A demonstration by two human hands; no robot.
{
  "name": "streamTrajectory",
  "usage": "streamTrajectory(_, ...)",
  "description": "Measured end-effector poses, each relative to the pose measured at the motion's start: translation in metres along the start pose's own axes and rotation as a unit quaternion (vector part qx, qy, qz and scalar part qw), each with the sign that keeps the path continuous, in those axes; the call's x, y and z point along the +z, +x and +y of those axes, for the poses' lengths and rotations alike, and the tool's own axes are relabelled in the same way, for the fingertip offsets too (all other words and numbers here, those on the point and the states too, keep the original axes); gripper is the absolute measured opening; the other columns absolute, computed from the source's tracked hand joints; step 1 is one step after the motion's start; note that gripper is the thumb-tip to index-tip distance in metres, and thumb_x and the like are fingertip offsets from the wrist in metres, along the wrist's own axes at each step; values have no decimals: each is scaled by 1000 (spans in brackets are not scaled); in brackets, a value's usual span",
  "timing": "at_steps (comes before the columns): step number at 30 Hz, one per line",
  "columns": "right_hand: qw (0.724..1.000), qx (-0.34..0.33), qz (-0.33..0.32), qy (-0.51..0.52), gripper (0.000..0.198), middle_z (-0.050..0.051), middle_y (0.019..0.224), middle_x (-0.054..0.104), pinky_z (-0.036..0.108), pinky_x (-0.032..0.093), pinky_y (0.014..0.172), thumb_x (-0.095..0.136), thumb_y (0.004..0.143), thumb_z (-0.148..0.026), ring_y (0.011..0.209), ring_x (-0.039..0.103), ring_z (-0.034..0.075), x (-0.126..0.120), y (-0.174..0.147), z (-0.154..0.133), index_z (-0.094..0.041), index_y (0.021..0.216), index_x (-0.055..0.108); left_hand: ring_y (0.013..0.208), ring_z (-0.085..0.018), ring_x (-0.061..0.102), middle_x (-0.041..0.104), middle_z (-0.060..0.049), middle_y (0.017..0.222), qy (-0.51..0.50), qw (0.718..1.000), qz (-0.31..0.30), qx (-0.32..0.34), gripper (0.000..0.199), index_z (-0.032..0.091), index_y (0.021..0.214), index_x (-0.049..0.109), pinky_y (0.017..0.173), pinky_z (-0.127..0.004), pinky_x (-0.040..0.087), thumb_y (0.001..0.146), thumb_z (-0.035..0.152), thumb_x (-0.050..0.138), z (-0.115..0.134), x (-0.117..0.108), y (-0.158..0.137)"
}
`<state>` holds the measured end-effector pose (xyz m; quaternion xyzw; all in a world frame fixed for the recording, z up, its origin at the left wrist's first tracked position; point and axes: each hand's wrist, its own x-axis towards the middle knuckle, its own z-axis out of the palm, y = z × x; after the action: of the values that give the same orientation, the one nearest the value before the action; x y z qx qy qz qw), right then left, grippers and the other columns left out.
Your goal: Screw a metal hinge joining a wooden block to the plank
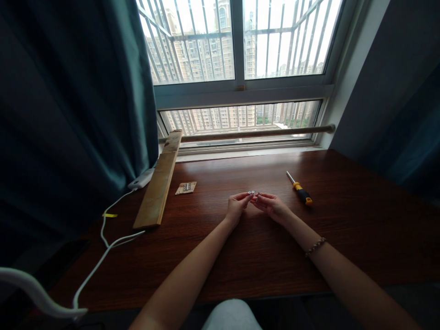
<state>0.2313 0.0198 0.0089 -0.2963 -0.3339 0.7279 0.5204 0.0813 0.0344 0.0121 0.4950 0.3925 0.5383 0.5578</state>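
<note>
My left hand [237, 205] is closed in a pinch over the middle of the table. At its fingertips is a small white piece [251, 192] with two dark spots, too small to name for certain. My right hand [272, 205] meets it from the right, thumb and fingers pressed together close to the white piece. A tiny dark thing may be between those fingers, but I cannot make it out. Right of the hands lies a screwdriver [302, 193] with a black and yellow handle, its shaft pointing away toward the window.
A small card [181, 189] with little metal parts lies left of the hands. Farther left, a long wooden board [156, 188] leans against the rail [254, 134] by the window. White cables [99, 261] and a white power strip [141, 178] run along the left side of the brown table [364, 220].
</note>
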Motion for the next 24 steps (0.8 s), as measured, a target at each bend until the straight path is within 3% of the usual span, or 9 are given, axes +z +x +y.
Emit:
streamTrajectory(8,1000,-12,3,-22,22,8,86,69,32,45,87,73,62,-22,84,64,18,2,-1,0,-13,81,68,46,-6,37,62,-3,60,52,998,-18,23,33,14,80,71,45,-22,26,58,40,69,3,0,-1)
streamTrajectory(14,998,-21,19,-61,25,7,87,69,28,48,81,74,60,-25,81,63,17,7,-4,-2,-15,82,70,56,-10,47,57,-2,60,123,987,-14,105,22,17,74,72,55,-23,36,63,36,67,5,-1,-2)
streamTrajectory(19,988,-66,45,-135,27,8,83,69,28,49,75,74,60,-30,76,64,16,8,-4,-2,-15,82,70,73,-15,57,64,-5,78,181,969,-23,168,21,18,74,71,68,-26,43,69,36,62,4,0,-4)
streamTrajectory(24,979,-115,76,-153,26,7,83,69,30,49,71,73,58,-31,73,63,17,6,-4,-3,-17,79,70,84,-20,61,68,-7,88,176,972,-41,151,25,18,85,70,75,-30,45,73,35,57,-2,0,-3)
